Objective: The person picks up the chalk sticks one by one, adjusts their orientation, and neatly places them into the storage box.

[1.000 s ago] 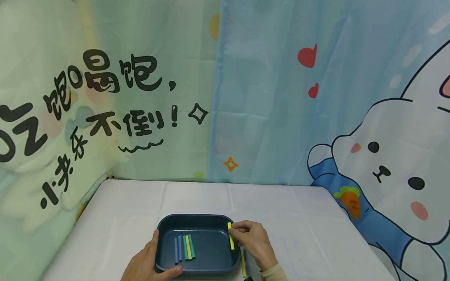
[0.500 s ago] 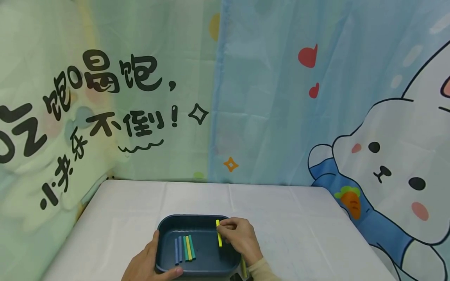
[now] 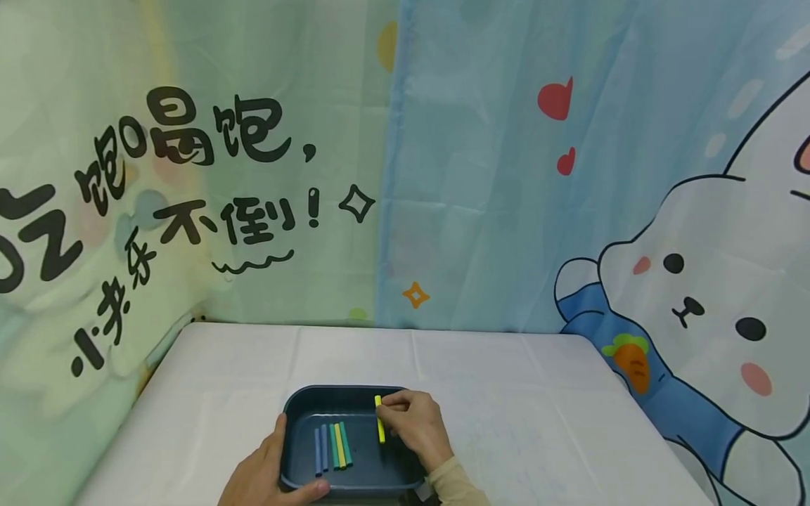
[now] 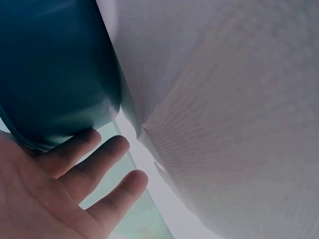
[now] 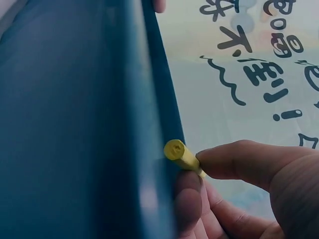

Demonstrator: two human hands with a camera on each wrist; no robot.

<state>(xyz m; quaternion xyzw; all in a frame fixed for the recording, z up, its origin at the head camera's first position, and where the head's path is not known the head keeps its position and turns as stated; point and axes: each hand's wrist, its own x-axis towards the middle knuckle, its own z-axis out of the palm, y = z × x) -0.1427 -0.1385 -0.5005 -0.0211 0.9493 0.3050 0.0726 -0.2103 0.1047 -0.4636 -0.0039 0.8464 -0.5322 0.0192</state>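
Observation:
My right hand [image 3: 414,427] pinches a short yellow round stick [image 3: 380,419] between thumb and fingers, over the right half of a dark blue rectangular tray [image 3: 354,391]. In the right wrist view the stick [image 5: 175,150] points its blunt, slightly rough end at the camera. Whether it touches the tray floor I cannot tell. My left hand [image 3: 262,471] holds the tray's near left corner, thumb on the front rim and fingers along the left side. In the tray's left half lie two blue sticks [image 3: 320,450], then a green, a yellow [image 3: 340,446] and another green one, side by side.
The tray stands near the front of a table with a white cloth [image 3: 538,414]. Behind and to the left hang printed curtains [image 3: 474,211] with dark lettering and a cartoon rabbit [image 3: 709,302].
My right hand has carried the yellow stick leftward from the tray's right edge to further inside. Another yellow stick right of the tray is now out of sight. My left hand stays put.

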